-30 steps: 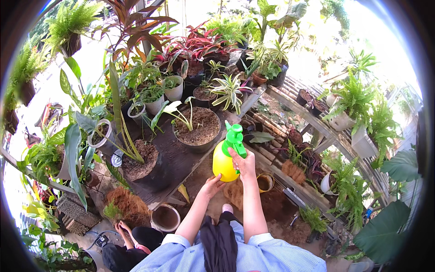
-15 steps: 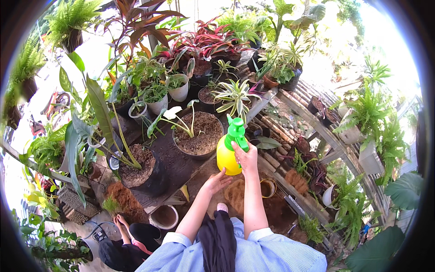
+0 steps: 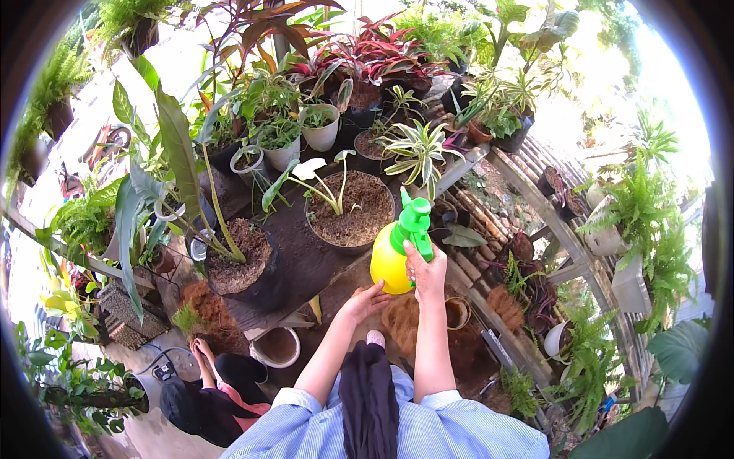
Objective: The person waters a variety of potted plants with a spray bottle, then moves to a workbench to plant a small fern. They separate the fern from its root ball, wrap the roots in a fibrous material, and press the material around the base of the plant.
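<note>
My right hand [image 3: 427,268] is wrapped round the green handle of a yellow pump spray bottle [image 3: 389,265], which leans with its green head to the upper right. The spray head points away from me, toward the potted plants. Below the bottle's left side, my left hand [image 3: 365,301] has its fingers stretched out, the tips touching or just beside the yellow tank. Just beyond the bottle stands a wide dark pot [image 3: 349,249] of brown, fibrous soil. A small plant with a pale leaf [image 3: 308,169] grows in it.
On the left of the wooden table [image 3: 306,277] stands a black pot [image 3: 264,284] with a tall, big-leaved plant. Red-leaved plants [image 3: 367,53] and white pots [image 3: 321,131] crowd the back. Another person [image 3: 222,394] crouches at lower left, beside a white pot [image 3: 277,359] and loose brown fibre.
The spray bottle has tipped further to the right, its head shifting rightward. My left hand stays by its lower side. The whole view has shifted slightly.
</note>
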The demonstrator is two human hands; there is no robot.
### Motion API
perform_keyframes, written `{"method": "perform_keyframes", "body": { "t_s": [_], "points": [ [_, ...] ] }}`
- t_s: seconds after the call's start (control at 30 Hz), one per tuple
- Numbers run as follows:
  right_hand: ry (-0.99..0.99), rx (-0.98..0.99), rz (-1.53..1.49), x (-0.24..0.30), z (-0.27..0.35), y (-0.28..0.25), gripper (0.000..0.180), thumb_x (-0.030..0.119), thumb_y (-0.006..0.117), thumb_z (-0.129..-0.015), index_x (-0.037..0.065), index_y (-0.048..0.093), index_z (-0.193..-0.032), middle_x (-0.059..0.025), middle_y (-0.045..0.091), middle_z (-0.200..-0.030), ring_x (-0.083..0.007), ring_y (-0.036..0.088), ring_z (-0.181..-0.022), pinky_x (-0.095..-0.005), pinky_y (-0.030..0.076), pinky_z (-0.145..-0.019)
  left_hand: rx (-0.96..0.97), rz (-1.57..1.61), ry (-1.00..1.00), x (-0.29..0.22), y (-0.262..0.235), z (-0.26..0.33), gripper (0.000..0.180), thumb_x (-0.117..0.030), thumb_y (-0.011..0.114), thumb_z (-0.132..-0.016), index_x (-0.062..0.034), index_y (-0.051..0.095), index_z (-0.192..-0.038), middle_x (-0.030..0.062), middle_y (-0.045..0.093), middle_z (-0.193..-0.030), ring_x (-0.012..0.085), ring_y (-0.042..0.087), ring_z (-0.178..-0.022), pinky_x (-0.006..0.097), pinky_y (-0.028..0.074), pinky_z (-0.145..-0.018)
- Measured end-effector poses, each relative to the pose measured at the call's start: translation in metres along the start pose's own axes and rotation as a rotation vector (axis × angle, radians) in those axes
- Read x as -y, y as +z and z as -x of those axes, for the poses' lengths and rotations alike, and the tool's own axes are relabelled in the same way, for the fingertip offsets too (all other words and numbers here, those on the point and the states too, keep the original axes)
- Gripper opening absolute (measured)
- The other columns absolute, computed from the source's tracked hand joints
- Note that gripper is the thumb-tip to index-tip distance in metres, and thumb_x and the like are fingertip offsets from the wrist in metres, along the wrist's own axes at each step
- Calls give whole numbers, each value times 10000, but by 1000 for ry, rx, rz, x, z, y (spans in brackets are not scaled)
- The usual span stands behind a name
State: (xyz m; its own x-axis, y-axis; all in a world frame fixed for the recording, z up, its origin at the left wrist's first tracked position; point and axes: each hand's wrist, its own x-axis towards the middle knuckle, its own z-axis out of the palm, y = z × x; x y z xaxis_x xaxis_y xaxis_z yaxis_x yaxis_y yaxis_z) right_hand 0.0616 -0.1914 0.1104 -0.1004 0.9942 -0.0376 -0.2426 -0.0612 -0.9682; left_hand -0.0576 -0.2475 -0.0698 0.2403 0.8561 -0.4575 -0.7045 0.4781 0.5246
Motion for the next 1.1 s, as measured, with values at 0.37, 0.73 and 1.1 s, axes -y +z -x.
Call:
{"method": "perform_keyframes", "body": {
  "t_s": [0.37, 0.73, 1.1],
  "points": [
    [-138, -149, -16, -59, 101, 84, 186, 117, 662, -802, -28, 627, -913, -23, 619, -735, -62, 545, -618, -222, 435, -564, -72, 188, 41, 14, -78, 96, 577, -433, 638, -801, 14, 483, -1131, 93, 560, -1015, 191, 561, -949, 340, 471, -850],
    [-328, -216, 106, -86, 133, 175, 266, 199, 648, -805, -16, 604, -955, -98, 657, -820, -157, 627, -726, -289, 481, -656, 278, 354, 130, -33, -90, 133, 854, -704, 340, -794, -76, 255, -1366, 113, 414, -1315, 261, 430, -1185, 422, 333, -1014],
    [-349, -102, 139, -124, 97, 192, 274, 175, 654, -807, -27, 599, -984, -67, 640, -821, -107, 580, -745, -262, 466, -666, 53, 240, 407, -59, -83, 105, 540, -501, 338, -908, -163, 350, -1328, 35, 494, -1212, 193, 503, -1053, 369, 385, -939]
  ]
}}
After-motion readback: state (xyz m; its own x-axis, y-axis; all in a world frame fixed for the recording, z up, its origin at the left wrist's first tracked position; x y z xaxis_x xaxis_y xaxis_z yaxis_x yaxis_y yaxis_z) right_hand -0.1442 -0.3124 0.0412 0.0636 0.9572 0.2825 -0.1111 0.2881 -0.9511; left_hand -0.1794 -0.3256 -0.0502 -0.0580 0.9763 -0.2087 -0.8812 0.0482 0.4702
